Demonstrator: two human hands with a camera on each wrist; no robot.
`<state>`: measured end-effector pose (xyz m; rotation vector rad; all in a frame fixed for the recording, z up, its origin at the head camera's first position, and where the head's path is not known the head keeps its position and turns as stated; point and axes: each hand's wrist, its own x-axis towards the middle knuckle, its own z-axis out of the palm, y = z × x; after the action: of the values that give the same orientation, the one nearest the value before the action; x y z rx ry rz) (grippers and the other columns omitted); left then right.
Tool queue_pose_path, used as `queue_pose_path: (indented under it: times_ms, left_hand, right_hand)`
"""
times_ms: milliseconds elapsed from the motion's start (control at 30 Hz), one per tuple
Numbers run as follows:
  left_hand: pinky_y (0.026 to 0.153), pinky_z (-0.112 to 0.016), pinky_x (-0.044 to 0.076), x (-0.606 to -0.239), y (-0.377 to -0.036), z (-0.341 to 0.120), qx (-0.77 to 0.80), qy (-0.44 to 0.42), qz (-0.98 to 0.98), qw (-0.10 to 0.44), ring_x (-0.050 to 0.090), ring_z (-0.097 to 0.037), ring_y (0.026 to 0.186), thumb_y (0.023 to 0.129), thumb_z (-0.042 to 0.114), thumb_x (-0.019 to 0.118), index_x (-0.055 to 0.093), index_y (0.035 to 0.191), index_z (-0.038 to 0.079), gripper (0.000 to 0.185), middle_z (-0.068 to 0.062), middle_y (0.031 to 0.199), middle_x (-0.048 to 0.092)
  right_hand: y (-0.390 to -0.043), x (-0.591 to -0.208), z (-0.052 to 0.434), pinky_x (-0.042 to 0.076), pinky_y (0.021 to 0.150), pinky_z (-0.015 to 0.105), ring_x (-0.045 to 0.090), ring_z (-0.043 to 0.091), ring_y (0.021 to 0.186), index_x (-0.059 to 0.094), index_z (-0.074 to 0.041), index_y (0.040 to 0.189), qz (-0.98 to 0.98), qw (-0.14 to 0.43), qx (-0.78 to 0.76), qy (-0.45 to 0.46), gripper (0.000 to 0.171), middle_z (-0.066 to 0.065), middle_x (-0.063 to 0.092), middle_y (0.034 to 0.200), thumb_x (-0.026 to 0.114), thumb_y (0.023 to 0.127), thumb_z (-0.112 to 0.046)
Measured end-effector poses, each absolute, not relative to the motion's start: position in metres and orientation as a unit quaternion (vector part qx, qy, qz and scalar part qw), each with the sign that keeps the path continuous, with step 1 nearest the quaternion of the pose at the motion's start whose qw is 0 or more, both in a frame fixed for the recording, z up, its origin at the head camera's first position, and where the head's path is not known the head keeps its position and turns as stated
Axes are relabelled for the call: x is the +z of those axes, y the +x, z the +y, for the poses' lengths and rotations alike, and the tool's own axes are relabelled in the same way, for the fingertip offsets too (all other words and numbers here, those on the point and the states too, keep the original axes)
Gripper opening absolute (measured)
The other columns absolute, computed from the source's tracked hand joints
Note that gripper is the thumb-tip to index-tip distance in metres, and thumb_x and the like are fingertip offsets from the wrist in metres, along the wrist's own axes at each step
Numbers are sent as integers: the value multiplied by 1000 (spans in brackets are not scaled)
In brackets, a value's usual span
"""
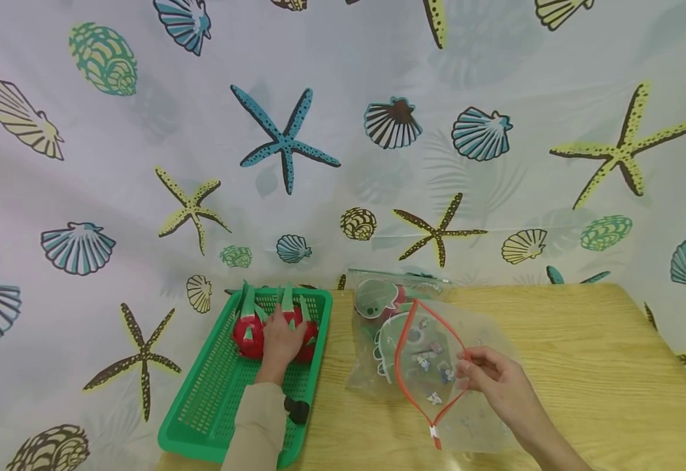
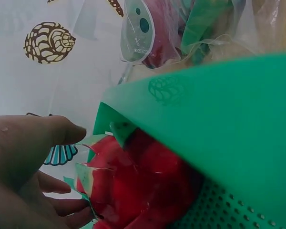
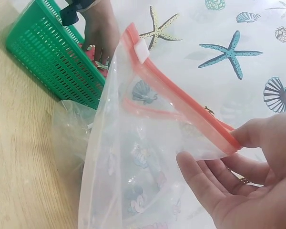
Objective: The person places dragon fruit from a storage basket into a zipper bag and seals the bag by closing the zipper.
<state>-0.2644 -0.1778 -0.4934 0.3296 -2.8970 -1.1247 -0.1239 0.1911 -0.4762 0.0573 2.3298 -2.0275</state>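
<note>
Two red toy dragon fruits with green leaves lie at the far end of a green plastic basket. My left hand reaches into the basket and curls over the right fruit, thumb above and fingers below. A clear zip bag with a red zipper edge stands open on the wooden table. My right hand pinches its right rim and holds the mouth wide. In the right wrist view the right hand's thumb presses the red zip strip, with the other fingers spread beneath.
A second clear bag with a red fruit and cartoon prints lies behind the open one, against the seashell-printed curtain. The basket sits at the table's left edge. A black strap is on my left wrist.
</note>
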Motion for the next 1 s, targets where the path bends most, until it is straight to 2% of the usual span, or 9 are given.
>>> queue_pose_path:
  times_ms: [233, 467, 633, 800, 1000]
  left_hand:
    - [112, -64, 32, -500, -270, -182, -334, 121, -934, -37, 23, -53, 142, 94, 35, 64, 16, 153, -5, 86, -32, 155, 25]
    - [109, -67, 34, -500, -271, -185, -320, 147, -934, -53, 21, -56, 141, 93, 38, 66, 18, 152, -5, 88, -35, 153, 23]
    - [108, -68, 33, -499, -271, -189, -306, 146, -939, -60, 17, -60, 139, 91, 37, 67, 15, 150, -8, 90, -42, 149, 18]
    - [109, -71, 28, -498, -269, -190, -309, 152, -937, -61, 14, -62, 138, 89, 42, 68, 14, 154, -1, 95, -43, 149, 14]
    - [107, -71, 31, -498, -267, -188, -336, 149, -930, -34, 24, -60, 135, 87, 48, 70, 23, 152, 6, 90, -41, 148, 20]
  right_hand:
    - [-124, -475, 192, 59, 79, 27, 72, 23, 90, 56, 8, 126, 749, 35, -662, 15, 43, 21, 66, 115, 61, 99, -26]
    - [-124, -477, 193, 59, 79, 26, 72, 23, 90, 56, 8, 125, 749, 33, -662, 16, 42, 21, 65, 117, 61, 99, -24]
    - [-124, -479, 194, 59, 78, 26, 71, 19, 91, 57, 7, 125, 752, 28, -658, 15, 40, 20, 66, 116, 61, 99, -24]
    - [-123, -480, 194, 59, 77, 26, 71, 17, 89, 56, 7, 125, 750, 27, -661, 15, 40, 20, 65, 115, 62, 98, -22]
    - [-122, -480, 194, 59, 76, 26, 71, 14, 86, 56, 7, 125, 753, 25, -658, 19, 40, 19, 66, 114, 61, 99, -23]
